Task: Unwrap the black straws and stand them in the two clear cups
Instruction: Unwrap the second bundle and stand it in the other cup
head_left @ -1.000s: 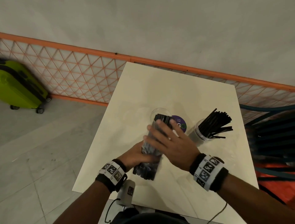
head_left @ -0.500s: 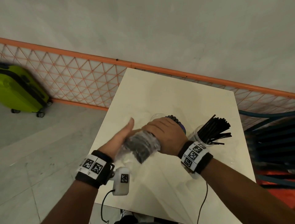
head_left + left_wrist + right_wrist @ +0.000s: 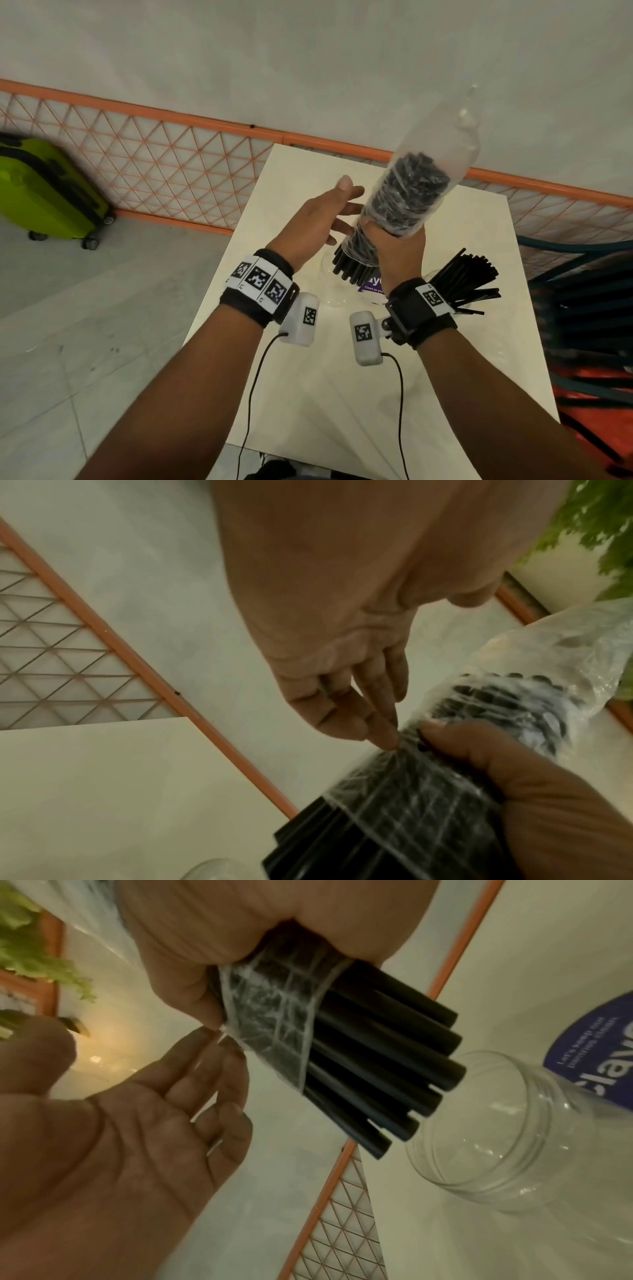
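Observation:
My right hand (image 3: 399, 248) grips a bundle of black straws (image 3: 409, 192) in clear plastic wrap, held nearly upright above the white table (image 3: 342, 394). The straws' bare lower ends (image 3: 387, 1056) stick out of the wrap over an empty clear cup (image 3: 496, 1137). The loose top of the wrap (image 3: 448, 126) stands up empty. My left hand (image 3: 337, 212) is open beside the bundle, and its straight fingertips (image 3: 385, 739) touch the wrap's edge. A second clear cup (image 3: 435, 277) at the right holds several unwrapped black straws (image 3: 466, 277).
A round purple label (image 3: 371, 284) lies on the table between the two cups. An orange lattice fence (image 3: 154, 164) runs behind the table. A lime green suitcase (image 3: 44, 195) stands on the floor at the left. Dark stacked chairs (image 3: 589, 308) are at the right.
My right hand has lifted the bundle from low over the table and turned it upright above the empty cup. My left hand let go of it and now only touches the wrap.

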`<state>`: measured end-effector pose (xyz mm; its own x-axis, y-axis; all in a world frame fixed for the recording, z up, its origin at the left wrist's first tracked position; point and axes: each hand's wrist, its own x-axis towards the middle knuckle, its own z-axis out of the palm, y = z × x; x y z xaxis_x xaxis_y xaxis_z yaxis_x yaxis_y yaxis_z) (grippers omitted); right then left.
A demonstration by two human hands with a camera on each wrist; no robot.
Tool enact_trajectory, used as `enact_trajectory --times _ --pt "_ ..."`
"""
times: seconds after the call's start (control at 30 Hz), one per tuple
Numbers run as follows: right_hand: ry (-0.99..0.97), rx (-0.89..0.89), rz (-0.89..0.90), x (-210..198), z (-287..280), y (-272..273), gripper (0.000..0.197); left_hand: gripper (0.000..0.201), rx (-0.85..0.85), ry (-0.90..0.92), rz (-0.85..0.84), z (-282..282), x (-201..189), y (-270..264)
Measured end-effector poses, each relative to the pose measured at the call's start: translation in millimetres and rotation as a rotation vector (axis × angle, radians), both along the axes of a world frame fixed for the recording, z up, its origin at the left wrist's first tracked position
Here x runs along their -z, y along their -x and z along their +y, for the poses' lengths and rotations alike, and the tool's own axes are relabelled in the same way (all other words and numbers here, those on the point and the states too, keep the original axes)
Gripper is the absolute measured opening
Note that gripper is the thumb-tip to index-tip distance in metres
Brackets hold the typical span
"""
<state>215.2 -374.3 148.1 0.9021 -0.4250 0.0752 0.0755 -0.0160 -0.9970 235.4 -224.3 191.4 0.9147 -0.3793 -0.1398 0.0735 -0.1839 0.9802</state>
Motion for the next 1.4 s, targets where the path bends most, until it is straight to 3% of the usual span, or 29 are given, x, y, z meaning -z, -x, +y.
enact_trajectory --times 0.23,0.33,0.47,0.63,0.77,0.87,1.0,1.27,1.4 --pt "-0.15 0.107 0.069 30.2 -8.3 -14.4 0.052 0.024 -0.239 -0.142 -0.066 25.4 42.4 4.5" --pt "-0.13 0.104 0.094 39.6 -6.5 -19.6 0.051 0.024 -0.306 -0.173 -0.018 47.4 67.8 33.0" --pt "-0.141 0.081 0.107 49.7 -2.0 -26.2 0.05 0.036 -0.282 -0.288 0.044 71.1 99.3 84.8" --pt "-0.093 0.051 0.177 65.8 1.6 -26.5 0.064 0.009 -0.21 -0.405 0.1 82.3 128.1 137.3" --pt "-0.014 0.023 0.202 74.5 5.0 -20.4 0.075 0.015 -0.185 -0.412 0.132 80.7 136.7 155.6" --pt "-0.044 0.014 0.189 77.5 5.0 -15.3 0.07 0.017 -0.146 -0.416 0.126 78.0 137.8 158.7" --pt "-0.028 0.017 0.142 67.8 3.2 -11.4 0.042 0.017 -0.109 -0.451 0.116 74.8 136.6 155.6" --pt "-0.065 0.04 -0.029 15.6 -12.1 -4.7 0.035 0.017 -0.092 -0.443 0.103 72.9 139.7 148.2" --pt "-0.15 0.084 -0.102 -10.9 -22.7 8.7 0.042 0.014 -0.118 -0.415 0.121 68.8 141.0 145.3"
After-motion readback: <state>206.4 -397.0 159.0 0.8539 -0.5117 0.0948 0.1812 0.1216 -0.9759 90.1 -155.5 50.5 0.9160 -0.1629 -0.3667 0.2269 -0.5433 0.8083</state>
